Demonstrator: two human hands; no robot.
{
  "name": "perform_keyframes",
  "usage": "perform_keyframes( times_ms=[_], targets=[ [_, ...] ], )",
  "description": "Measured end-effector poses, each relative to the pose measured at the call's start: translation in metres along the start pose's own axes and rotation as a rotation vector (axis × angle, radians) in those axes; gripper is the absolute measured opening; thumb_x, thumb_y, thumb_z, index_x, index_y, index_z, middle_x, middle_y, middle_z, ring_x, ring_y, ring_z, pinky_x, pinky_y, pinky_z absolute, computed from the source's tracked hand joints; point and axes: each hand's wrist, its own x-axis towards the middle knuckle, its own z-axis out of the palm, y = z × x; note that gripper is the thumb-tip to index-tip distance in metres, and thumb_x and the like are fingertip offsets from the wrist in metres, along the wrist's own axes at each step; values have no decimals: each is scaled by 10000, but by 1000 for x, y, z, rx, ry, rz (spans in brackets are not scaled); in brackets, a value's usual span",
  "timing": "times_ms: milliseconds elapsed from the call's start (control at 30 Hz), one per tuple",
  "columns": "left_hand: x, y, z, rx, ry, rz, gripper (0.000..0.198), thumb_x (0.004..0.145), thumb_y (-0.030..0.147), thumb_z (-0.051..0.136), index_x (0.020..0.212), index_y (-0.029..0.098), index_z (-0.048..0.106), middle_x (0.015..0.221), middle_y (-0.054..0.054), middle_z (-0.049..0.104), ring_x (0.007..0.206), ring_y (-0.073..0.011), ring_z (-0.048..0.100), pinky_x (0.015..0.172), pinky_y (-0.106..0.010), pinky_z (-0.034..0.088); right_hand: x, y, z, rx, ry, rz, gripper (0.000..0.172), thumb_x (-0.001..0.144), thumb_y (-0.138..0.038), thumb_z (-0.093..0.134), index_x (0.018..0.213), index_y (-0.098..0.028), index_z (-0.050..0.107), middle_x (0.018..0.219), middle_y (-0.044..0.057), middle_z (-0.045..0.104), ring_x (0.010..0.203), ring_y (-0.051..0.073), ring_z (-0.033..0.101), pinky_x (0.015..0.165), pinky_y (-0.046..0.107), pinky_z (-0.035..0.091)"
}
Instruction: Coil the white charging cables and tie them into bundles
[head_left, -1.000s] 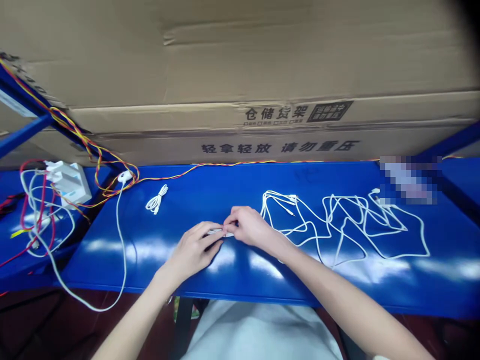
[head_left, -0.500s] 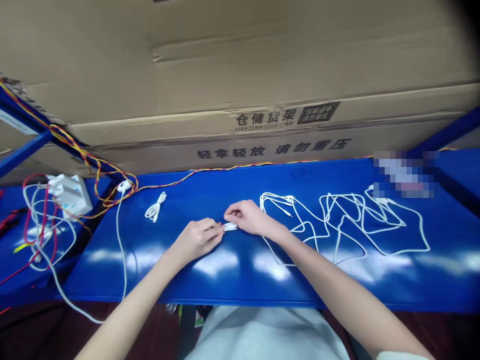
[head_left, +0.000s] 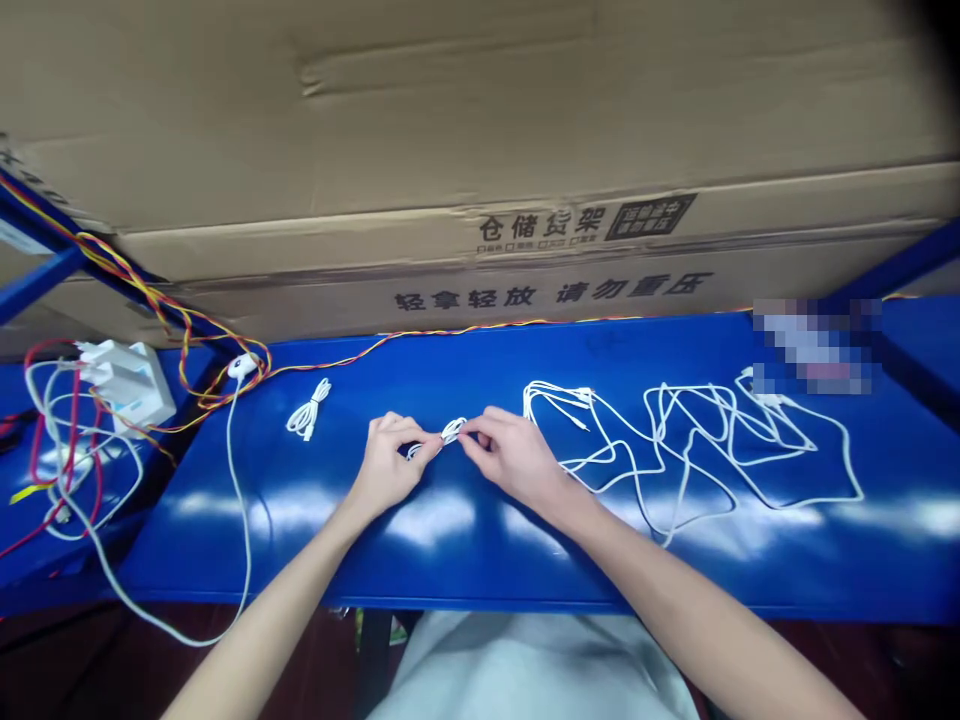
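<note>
White cable (head_left: 453,431), thin, wound into a small, narrow bundle; several strands side by side, loops rounded at top. Sits between left hand (head_left: 397,462) and right hand (head_left: 519,458), in the gap where their fingertips nearly meet. Left hand's thumb and index finger pinch it on one side, right hand's thumb and fingers on the other. Bundle tilted, rising toward right hand. More white strands show in the opening between left hand's thumb and fingers. Plug ends can't be made out; middle partly covered by fingertips. Touching the surface or just above: can't tell.
</note>
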Motion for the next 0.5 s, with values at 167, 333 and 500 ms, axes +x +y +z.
perform_keyframes(
  times_ms=[167,333,500],
  targets=[
    [0,2,0,6,18,-40,192,948,358,695,808,262,784,895,-7,771,893,-210,647,944,-450,417,2,-10,6,-29,-87,40,155,967,-348,688,988,-248,805,766,-5,664,690,135,600,653,265,383],
    [0,0,1,-19,-12,-46,180,950,301,683,800,250,768,949,-11,763,922,-210,664,1002,-485,390,5,-19,17,27,-35,175,190,943,-419,720,891,-257,805,772,-18,713,697,137,624,639,262,365],
    [0,1,0,-22,-22,-57,174,950,321,684,814,254,768,921,-12,752,906,-208,661,1021,-502,376,3,-13,18,84,-34,85,119,978,-312,673,985,-250,775,847,-20,722,735,127,632,667,258,393]
  ],
)
